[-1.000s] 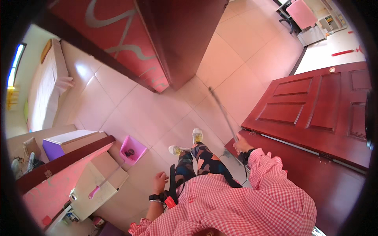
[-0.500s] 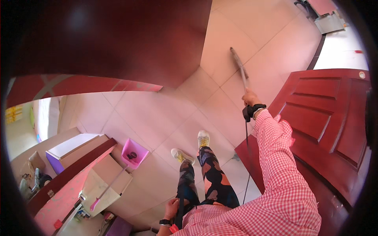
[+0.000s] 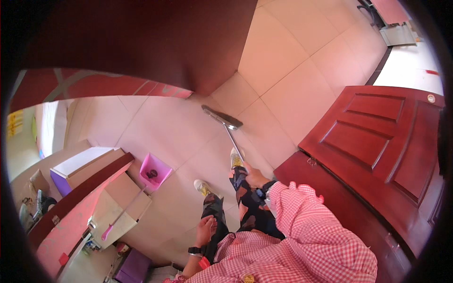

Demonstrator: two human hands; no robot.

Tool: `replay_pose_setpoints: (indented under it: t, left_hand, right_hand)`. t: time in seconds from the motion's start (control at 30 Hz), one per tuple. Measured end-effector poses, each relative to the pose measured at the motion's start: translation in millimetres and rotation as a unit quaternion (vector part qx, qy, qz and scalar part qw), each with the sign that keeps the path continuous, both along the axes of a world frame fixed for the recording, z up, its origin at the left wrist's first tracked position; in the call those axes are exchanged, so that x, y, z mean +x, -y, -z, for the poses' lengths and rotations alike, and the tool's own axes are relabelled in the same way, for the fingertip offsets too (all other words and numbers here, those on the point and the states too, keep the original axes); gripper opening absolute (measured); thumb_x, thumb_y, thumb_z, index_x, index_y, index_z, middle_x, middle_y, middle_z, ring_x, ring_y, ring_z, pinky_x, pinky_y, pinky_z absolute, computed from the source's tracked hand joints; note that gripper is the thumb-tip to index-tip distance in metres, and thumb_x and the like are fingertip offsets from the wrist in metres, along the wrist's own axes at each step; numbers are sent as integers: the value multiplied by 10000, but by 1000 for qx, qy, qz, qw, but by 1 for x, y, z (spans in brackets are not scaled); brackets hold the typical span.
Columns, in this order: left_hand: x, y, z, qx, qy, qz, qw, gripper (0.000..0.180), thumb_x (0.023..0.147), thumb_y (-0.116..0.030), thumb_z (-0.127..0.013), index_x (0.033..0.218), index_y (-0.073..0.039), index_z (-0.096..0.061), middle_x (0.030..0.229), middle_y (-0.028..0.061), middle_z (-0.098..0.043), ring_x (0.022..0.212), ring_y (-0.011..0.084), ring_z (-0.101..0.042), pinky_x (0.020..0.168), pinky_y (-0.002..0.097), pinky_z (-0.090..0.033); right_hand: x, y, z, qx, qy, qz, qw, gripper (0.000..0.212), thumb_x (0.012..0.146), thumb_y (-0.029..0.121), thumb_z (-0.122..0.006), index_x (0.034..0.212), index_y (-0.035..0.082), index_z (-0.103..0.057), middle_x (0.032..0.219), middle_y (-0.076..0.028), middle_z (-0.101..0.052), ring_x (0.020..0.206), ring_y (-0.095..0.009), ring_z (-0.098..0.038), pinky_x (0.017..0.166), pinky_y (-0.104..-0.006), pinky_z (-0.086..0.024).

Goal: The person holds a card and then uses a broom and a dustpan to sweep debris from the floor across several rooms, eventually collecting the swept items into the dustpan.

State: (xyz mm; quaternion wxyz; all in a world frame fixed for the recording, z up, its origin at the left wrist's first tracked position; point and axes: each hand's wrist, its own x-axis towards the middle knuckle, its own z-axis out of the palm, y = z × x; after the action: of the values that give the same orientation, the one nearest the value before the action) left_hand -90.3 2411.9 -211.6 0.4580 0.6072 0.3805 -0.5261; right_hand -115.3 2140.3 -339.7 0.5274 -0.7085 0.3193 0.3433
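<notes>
My right hand (image 3: 256, 176) is wrapped round the silver handle of a broom (image 3: 231, 137). The broom's wide, dark-bristled head rests on the tiled floor, just ahead of my shoe (image 3: 236, 157) and to its left. Beside my thigh hangs my left hand (image 3: 206, 230), its fingers curled in with nothing visible in them. On the floor to the left sits a pink dustpan (image 3: 163, 169) with a small dark clump in it. Its long thin handle leans back toward a pale box.
A red panelled door (image 3: 363, 137) stands at the right. A dark red wooden panel (image 3: 127, 42) fills the upper left. Lower left, a desk or shelf (image 3: 80, 198) holds a white-topped box and small items, with a purple bin-like object (image 3: 133, 266) below it.
My right hand has drawn the broom back toward me and to the left. Its head went from the far floor to near my feet. My left hand rose slightly by my thigh.
</notes>
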Motion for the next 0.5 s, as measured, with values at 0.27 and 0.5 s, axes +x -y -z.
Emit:
replay_pose_setpoints:
  t: [0.27,0.5]
  left_hand:
    - [-22,-48,10,-37,-40,-32,998,225,818,-171,-465,966,-4,-498,784,68,-554,719,169,-569,591,273,-478]
    - [-52,-100,28,-11,13,-3,1000,236,810,-152,-461,994,-5,-489,818,57,-554,704,133,-551,575,234,-456]
  right_hand:
    - [-8,100,-41,-75,-138,149,976,557,689,76,-460,1217,166,-306,628,-155,-535,501,-223,-529,449,-334,-426]
    - [75,97,46,-127,-88,46,987,291,736,115,-474,1002,35,-387,601,-135,-511,540,-236,-533,459,-349,-425]
